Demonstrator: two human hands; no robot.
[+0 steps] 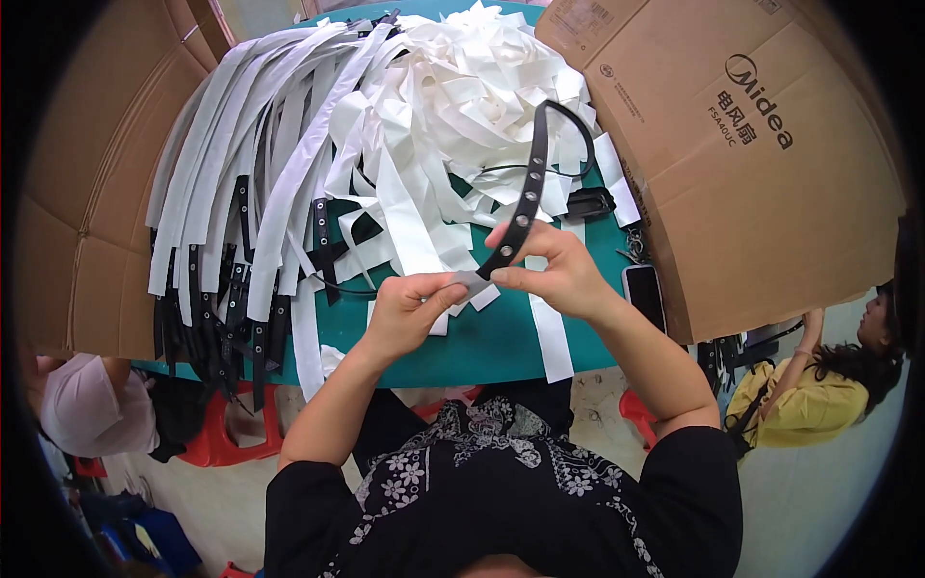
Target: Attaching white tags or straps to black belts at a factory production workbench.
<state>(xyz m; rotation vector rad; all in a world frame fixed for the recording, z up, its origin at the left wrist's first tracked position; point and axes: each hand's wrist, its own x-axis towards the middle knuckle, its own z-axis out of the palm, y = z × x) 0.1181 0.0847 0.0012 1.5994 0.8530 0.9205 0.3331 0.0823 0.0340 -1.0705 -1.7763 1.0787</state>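
A black belt (pixel 529 197) with a row of silver eyelets arches up over the table, its far part curling back toward the white strips. My right hand (pixel 561 275) pinches it near its lower end between thumb and fingers. Closed at that same end, my left hand (pixel 409 313) grips a short white strip (pixel 469 281) that meets the belt tip. Whether the strip wraps around the tip is hard to see. Beyond both hands lies a loose heap of white strips (pixel 472 87). To the left, a bundle of black belts (pixel 231 318) lies partly under long white strips (pixel 222 144), ends hanging over the table edge.
Cardboard panels flank the green table (pixel 414 361): one at left (pixel 106 164), one at right (pixel 771 212). By the right panel are a phone (pixel 644 299), keys (pixel 633 246) and a black object (pixel 590 203). Co-workers sit left (pixel 96 409) and right (pixel 809 405). A red stool (pixel 231 438) stands below.
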